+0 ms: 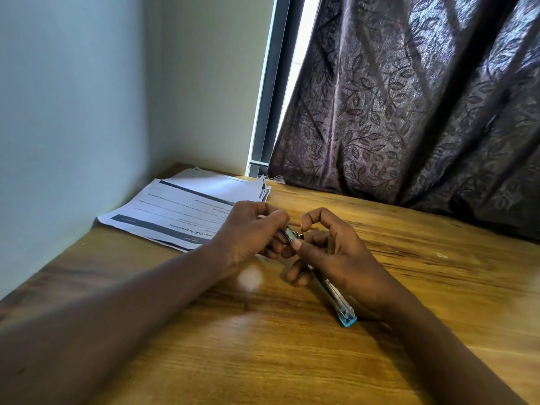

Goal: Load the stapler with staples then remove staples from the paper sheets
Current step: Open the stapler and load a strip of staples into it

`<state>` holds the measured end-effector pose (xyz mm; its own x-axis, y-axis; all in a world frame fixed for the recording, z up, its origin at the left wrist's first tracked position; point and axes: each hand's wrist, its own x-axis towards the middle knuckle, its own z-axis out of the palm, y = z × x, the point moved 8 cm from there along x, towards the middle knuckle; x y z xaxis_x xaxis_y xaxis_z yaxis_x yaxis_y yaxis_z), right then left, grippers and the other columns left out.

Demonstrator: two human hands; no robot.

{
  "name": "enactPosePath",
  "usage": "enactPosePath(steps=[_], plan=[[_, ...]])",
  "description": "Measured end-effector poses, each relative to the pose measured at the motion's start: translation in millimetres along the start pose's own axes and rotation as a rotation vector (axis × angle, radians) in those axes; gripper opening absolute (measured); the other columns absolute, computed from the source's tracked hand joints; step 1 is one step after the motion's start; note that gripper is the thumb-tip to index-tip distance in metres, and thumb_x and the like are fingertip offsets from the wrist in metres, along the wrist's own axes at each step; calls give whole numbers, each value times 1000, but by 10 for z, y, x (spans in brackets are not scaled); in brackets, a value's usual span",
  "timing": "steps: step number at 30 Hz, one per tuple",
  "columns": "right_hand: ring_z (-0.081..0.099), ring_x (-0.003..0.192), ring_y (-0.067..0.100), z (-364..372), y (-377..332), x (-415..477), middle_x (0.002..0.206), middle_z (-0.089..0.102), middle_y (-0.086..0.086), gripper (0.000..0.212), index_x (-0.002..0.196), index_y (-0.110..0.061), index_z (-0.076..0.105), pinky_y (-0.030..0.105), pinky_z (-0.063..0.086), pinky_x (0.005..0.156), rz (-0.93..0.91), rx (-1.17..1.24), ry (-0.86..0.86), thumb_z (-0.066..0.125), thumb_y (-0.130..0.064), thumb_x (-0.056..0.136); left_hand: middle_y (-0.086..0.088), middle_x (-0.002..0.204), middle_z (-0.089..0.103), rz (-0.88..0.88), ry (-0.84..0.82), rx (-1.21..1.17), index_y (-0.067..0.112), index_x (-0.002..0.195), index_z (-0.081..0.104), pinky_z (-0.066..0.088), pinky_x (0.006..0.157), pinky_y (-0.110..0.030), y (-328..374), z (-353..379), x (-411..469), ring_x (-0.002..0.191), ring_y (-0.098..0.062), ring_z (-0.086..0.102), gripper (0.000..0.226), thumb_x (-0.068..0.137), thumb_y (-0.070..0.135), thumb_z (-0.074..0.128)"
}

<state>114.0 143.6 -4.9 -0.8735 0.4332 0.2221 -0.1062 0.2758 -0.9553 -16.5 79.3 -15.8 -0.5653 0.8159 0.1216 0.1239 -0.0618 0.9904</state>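
"Starting with the biggest thing, what fills the far side?"

"A dark curtain [409,97] with a leaf pattern. It hangs in folds down to the back edge of the wooden table [292,361]. Left of it is a bright strip of window beside a dark window frame [270,89], and then a pale wall [73,97] runs along the table's left side."

"And on the table?"

"A loose stack of printed paper sheets [181,206] lies in the far left corner, close against the wall, with its edges fanned unevenly. The print reads upside down from the person's side."

"Where are the hands?"

"They meet near the middle of the table, just this side of the sheets. The left hand [248,232] has its fingers curled round the metal front end of the stapler [330,290]. The right hand [339,255] wraps its lower fingers round the stapler's body."

"So where exactly is the stapler?"

"It is held between the two hands, slanting from the left hand back toward the person. Its light-blue rear end [347,317] sticks out below the right palm, low over the wood. I cannot tell whether it touches the table."

"Anything smaller?"

"A small metal piece [299,233] at the stapler's top, between the hands. The right forefinger bends down onto it and the thumb sits just beneath, pinching it."
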Motion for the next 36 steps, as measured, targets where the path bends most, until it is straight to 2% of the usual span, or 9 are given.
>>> enactPosePath(steps=[7,11,14,17,21,24,28,32,36], plan=[[69,68,34,-25,-5,-14,92,66,18,18,108,-18,43,40,53,58,-30,-192,5,53,-4,103,-15,81,70,-59,-174,10,6,107,70,55,61,-31,-29,103,6,61,-17,65,17,100,13,57],[73,76,20,-89,-162,-27,88,70,-1,24,109,-25,44,36,55,64,-201,-599,17,55,-4,102,-16,84,70,-117,-222,-24,8,102,72,57,67,-32,-33,131,2,64,-18,65,10,92,9,69],[72,82,12,-86,-235,-37,94,72,-6,30,113,-32,41,37,56,69,-246,-742,22,56,-8,102,-8,77,68,-135,-206,-69,10,98,73,56,69,-32,-41,137,8,64,-15,63,8,90,9,71],[68,83,11,-34,-311,-68,97,74,-9,38,121,-36,38,38,55,70,-319,-827,75,58,-13,101,-7,81,69,-140,-158,-139,14,94,74,56,75,-34,-54,140,25,68,-13,62,8,90,9,68],[62,73,6,9,-384,-102,111,75,-10,47,132,-32,34,35,53,67,-408,-907,144,60,-11,99,-8,89,71,-131,-173,-250,11,102,74,58,77,-34,-25,173,12,76,-13,64,13,90,11,71],[63,68,15,43,-396,-124,116,74,-8,52,134,-31,30,33,50,63,-452,-998,143,60,-11,98,-16,98,74,-88,-182,-259,4,112,72,60,80,-37,16,168,-5,85,-19,71,25,87,8,73],[54,62,4,22,-412,-131,107,74,-5,42,130,-27,35,27,45,57,-490,-1007,149,59,-14,99,-22,104,76,15,-101,-203,1,110,73,61,85,-38,92,134,-35,85,-21,74,24,86,5,75],[63,70,9,-23,-440,-125,93,71,-7,27,122,-22,47,38,51,58,-500,-920,187,61,-17,99,-17,95,79,65,-28,-195,1,108,74,62,78,-31,118,108,-50,79,-17,75,17,92,7,70],[66,73,8,-55,-467,-119,91,70,-12,27,116,-24,50,34,53,61,-489,-848,226,65,-19,94,-14,84,79,85,38,-202,-4,102,74,62,70,-27,148,63,-51,70,-16,76,15,92,6,68]])
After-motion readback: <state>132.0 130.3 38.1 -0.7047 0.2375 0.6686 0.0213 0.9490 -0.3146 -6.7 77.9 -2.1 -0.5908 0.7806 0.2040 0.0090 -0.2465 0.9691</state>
